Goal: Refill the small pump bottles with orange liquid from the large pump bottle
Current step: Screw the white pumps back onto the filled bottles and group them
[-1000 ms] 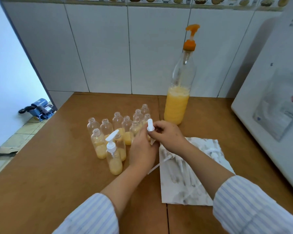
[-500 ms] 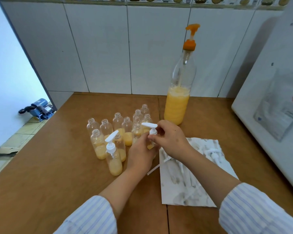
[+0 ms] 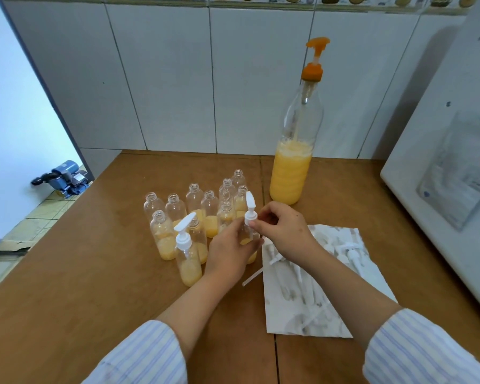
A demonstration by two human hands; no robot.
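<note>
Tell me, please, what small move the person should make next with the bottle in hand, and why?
Probably keep twisting the white pump cap until it seats. The right hand pinches its collar while the left hand grips the small bottle, which already holds orange liquid. Only one other capped bottle stands by; the rest look open.

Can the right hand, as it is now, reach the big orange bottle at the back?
Probably yes. The large pump bottle stands just beyond the right hand with bare table between them, but that hand pinches a white pump and must release it first.
</note>
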